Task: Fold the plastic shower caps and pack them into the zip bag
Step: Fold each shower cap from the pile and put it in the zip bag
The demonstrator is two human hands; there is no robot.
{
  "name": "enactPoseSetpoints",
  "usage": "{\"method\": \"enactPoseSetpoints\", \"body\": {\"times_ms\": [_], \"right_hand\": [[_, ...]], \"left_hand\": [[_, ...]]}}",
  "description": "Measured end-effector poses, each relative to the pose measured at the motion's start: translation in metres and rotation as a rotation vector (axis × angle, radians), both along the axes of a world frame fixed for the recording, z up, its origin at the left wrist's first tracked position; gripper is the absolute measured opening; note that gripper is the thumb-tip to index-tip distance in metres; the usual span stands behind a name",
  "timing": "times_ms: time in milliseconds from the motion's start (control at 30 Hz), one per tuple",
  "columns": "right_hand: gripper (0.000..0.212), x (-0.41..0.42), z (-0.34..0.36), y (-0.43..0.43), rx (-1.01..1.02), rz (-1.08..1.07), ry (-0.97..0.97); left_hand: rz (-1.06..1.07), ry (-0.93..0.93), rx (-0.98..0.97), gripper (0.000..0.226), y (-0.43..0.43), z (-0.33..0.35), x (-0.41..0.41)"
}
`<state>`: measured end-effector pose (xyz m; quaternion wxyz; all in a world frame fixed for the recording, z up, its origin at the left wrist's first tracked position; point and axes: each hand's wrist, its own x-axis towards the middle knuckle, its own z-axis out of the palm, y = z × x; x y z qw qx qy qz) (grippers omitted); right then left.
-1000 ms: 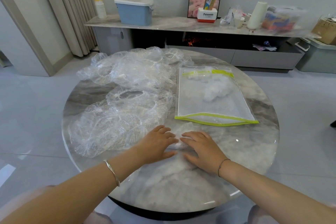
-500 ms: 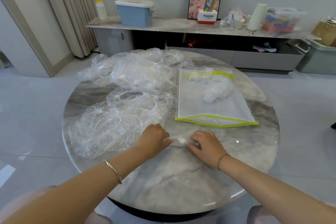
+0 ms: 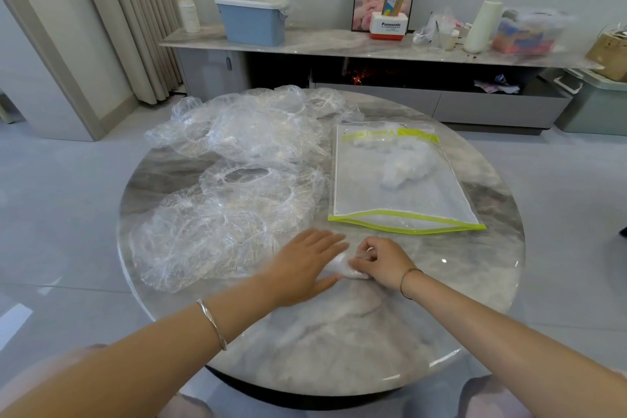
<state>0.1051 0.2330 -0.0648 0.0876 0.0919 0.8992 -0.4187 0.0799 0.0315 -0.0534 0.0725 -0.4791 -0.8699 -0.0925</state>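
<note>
While it is being folded at the near middle of the tabletop (image 3: 339,343), one shower cap (image 3: 341,266) is held as a small whitish wad between the two hands. Its left end is pressed down by the left hand (image 3: 302,265), whose grip is spread, with the fingers straight and laid flat over the plastic. Its right end is pinched by the right hand (image 3: 381,260), whose grip is curled, with the fingertips tucked onto the wad.

Just beyond the hands, and apart from the wad, the zip bag (image 3: 400,193) is laid flat with its yellow-green edge toward the person. A clump of folded caps (image 3: 407,168) is seen through its clear wall, in the far half. Whether the bag's mouth is open cannot be told. Left of the bag, a heap of loose caps (image 3: 230,200) is spread from the far rim down to just beside the left hand.

Behind the tabletop, a sideboard (image 3: 339,44) is set against the wall. A blue lidded box (image 3: 252,22) is placed on it, its contents hidden. A clear bin (image 3: 529,32) is placed further right, and coloured things are seen blurred inside it.

Compared with half a second earlier, the fingers of the left hand, curled then, have been straightened, while the right hand is kept curled. The wad has been drawn smaller. The bag and the heap are left where they were.
</note>
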Motion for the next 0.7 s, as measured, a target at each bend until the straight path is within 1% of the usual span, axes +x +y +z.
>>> {"method": "enactPoseSetpoints", "body": {"times_ms": [67, 133, 167, 300, 400, 533, 600, 633, 700], "right_hand": [[0.022, 0.0, 0.001, -0.001, 0.002, -0.007, -0.015], [0.022, -0.001, 0.002, 0.0, 0.003, -0.019, -0.03], [0.023, -0.001, 0.002, 0.001, -0.008, -0.034, -0.034], [0.028, 0.001, 0.005, 0.01, -0.032, -0.096, -0.056], [0.032, 0.003, 0.004, 0.017, 0.115, -0.099, -0.048], [0.031, 0.005, 0.004, 0.022, 0.122, -0.135, -0.056], [0.026, 0.01, 0.007, 0.022, 0.221, -0.058, 0.041], [0.023, 0.013, 0.01, 0.021, 0.306, 0.014, 0.134], [0.018, 0.018, 0.013, 0.014, 0.476, 0.205, 0.385]], "left_hand": [[-0.039, -0.038, -0.134, 0.073, -0.001, -0.004, 0.005], [-0.021, -0.112, -0.219, 0.087, -0.004, -0.008, 0.006], [-0.018, -0.118, -0.24, 0.09, -0.004, -0.01, 0.005], [-0.032, -0.142, -0.304, 0.091, -0.004, -0.013, 0.002], [-0.026, -0.156, -0.313, 0.091, 0.0, -0.011, 0.005], [-0.011, -0.177, -0.331, 0.092, 0.001, -0.009, 0.006], [0.006, -0.172, -0.325, 0.092, 0.001, -0.007, 0.006], [0.014, -0.159, -0.303, 0.09, 0.001, -0.007, 0.006], [0.025, -0.144, -0.242, 0.084, 0.001, -0.005, 0.004]]}}
